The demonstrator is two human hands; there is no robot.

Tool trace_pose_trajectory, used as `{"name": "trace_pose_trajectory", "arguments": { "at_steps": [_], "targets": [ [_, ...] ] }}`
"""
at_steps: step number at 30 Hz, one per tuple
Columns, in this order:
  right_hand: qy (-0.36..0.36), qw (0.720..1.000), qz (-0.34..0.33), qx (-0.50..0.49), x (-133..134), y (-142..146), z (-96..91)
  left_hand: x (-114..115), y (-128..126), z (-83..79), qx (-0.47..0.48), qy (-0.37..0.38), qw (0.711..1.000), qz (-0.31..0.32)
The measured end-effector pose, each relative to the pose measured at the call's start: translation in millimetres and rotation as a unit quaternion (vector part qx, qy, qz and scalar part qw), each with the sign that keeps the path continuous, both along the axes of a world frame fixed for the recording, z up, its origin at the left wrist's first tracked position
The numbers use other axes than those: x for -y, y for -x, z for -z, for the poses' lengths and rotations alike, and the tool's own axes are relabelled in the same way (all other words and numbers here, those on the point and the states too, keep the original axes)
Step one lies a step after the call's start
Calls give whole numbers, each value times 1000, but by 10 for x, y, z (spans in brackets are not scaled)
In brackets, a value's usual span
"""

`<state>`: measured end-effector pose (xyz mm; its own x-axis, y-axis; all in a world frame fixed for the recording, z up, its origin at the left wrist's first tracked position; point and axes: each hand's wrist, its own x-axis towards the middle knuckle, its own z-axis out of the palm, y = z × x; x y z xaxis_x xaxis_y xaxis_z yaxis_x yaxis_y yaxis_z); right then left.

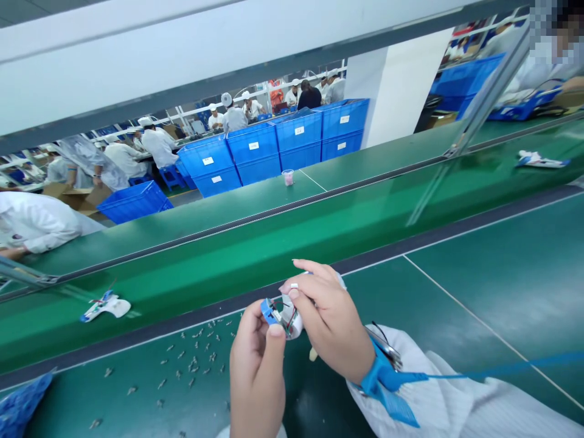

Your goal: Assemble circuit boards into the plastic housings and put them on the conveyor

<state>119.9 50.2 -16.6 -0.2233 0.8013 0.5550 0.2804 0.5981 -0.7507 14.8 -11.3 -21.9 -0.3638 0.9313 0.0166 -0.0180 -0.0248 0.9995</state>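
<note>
Head view shows you grasping a blue-and-white housing [296, 328] in your left hand [258, 362], its thumb pressed on the near edge, while your right hand [335, 322] pinches a small white piece [294, 285] between thumb and forefinger. The step in hand looks like handling that piece beside the exposed wires; your next move likely calls for a steady left grip and a light pinch, clear of the wires. The housing lies between your two hands, touching the left fingers, above the green worktable [438, 322], near scattered small parts [193, 363].
</note>
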Motion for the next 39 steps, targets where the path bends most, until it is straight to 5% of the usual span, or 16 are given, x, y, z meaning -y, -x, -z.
{"name": "trace_pose_trajectory", "arguments": {
  "at_steps": [10,18,23,39],
  "targets": [
    [40,991,-119,-46,8,-64,-98,83,-29,11,-152,-3,987,-59],
    [51,964,-258,-44,-89,-156,-164,143,-64,-50,-104,7,992,-75],
    [57,956,-287,-17,-103,-193,-200,180,-17,-73,-64,1,998,-10],
    [18,946,-320,57,-140,-260,-232,201,25,-117,-86,26,996,22]
  ]
}}
